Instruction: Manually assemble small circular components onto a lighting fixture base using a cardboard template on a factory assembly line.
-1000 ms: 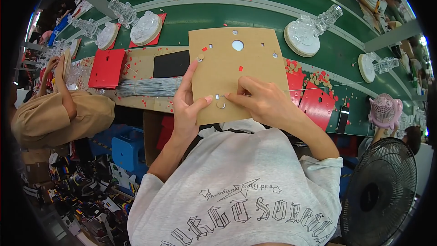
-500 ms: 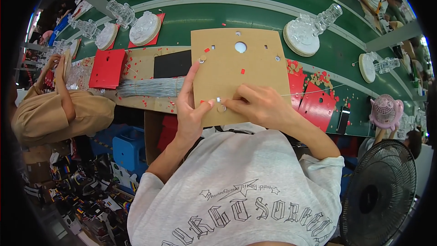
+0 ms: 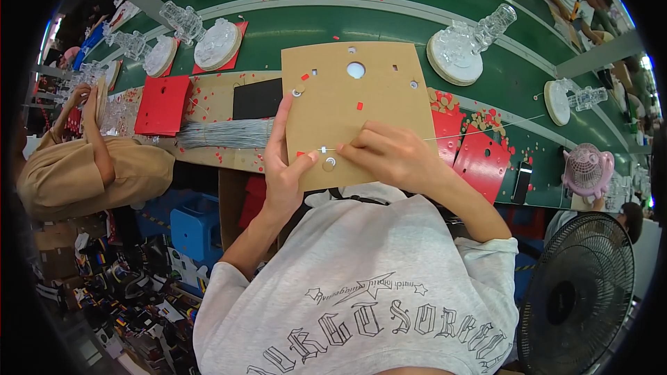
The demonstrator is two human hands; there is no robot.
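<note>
A brown cardboard sheet (image 3: pixel 392 114) with a round hole and small slots is tilted up before me. My left hand (image 3: pixel 281 177) grips its left edge, fingers behind, thumb on the face beside a small slot (image 3: pixel 324 149) near the bottom. On the other side of that slot, my right hand (image 3: pixel 396 156) is closed in a pinch on a thin wire (image 3: pixel 448 137), whose tail runs out to the right. A hole with a loose brown disc (image 3: pixel 328 164) lies just below the slot. The wire's near end is hard to make out.
Red punched sheets (image 3: pixel 479 160) with brown and red scraps lie right; a bundle of grey wires (image 3: pixel 226 134) and a red sheet (image 3: pixel 163 104) lie left. Clear ornaments on round white bases (image 3: pixel 455 59) stand on the green belt. A black fan (image 3: pixel 577 298) stands lower right; a co-worker sits left.
The cardboard sheet and both hands have shifted slightly left in the view. My right fingertips have drawn back a little from the slot, and the wire's tail has swung slightly upward.
</note>
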